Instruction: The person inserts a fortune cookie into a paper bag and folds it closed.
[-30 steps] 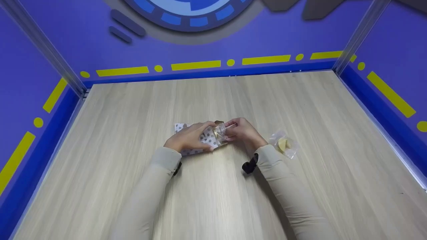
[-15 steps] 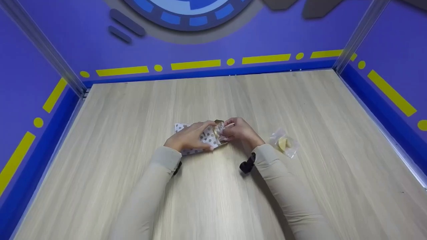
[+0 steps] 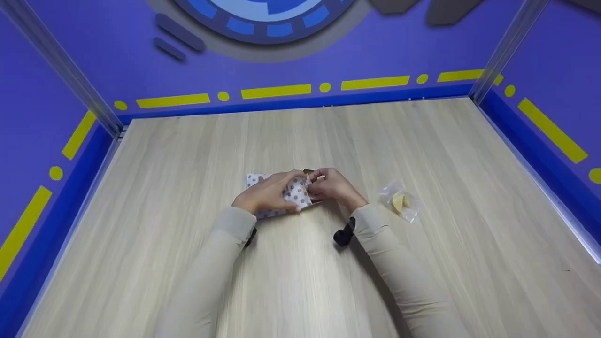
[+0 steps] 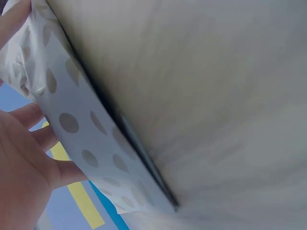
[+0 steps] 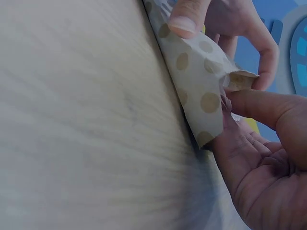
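Wood-grain table (image 3: 164, 188) bearing dotted paper bag (image 3: 296, 192), clear packet (image 3: 399, 202).

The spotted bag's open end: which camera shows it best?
Right wrist: it sees the open end up close, with the right hand at it. The head view shows it small, partly covered; the left wrist view shows the bag but no clear opening.

Bag (image 3: 296, 193): paper, smooth, slight sheen. Wrapper (image 3: 410, 213): clear plastic, glossy. Table (image 3: 188, 188): wood-grain, smooth. Sleeves (image 3: 199, 267): matt cloth. Posts (image 3: 506, 49): metal.
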`<state>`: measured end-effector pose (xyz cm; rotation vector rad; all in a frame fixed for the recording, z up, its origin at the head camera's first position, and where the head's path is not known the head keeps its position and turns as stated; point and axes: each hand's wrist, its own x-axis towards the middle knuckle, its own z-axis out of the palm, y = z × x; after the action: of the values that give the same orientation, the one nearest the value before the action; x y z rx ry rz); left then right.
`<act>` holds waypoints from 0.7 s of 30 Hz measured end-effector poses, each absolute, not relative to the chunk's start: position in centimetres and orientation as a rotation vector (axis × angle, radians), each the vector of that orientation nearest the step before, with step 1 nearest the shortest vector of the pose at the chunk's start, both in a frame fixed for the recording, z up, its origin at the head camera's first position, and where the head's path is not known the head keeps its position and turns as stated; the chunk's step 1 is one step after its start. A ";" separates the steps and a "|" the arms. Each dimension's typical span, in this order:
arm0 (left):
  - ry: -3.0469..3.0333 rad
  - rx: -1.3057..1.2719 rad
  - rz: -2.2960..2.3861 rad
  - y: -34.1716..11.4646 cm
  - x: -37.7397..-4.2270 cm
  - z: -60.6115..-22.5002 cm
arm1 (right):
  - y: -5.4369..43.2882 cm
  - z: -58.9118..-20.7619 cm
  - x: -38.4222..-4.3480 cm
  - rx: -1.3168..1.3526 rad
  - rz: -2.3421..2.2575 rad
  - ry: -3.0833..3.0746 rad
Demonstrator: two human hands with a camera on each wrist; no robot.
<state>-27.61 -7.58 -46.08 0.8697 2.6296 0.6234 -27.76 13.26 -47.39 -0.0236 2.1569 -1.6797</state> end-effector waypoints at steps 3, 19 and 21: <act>2.628 0.885 0.627 -7.6 -27.6 -46.1 | 13.9 -47.2 -27.9 -0.033 -1.693 2.141; 2.632 0.850 0.633 -7.4 -27.9 -46.3 | 16.0 -46.2 -28.0 -0.047 -1.786 1.980; 2.629 0.852 0.639 -7.3 -27.9 -46.3 | 16.0 -46.3 -27.9 -0.051 -1.803 1.950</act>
<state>-27.89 -7.33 -46.34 0.8520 2.6289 0.6388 -27.93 16.01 -46.27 -0.0513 1.9500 -1.8025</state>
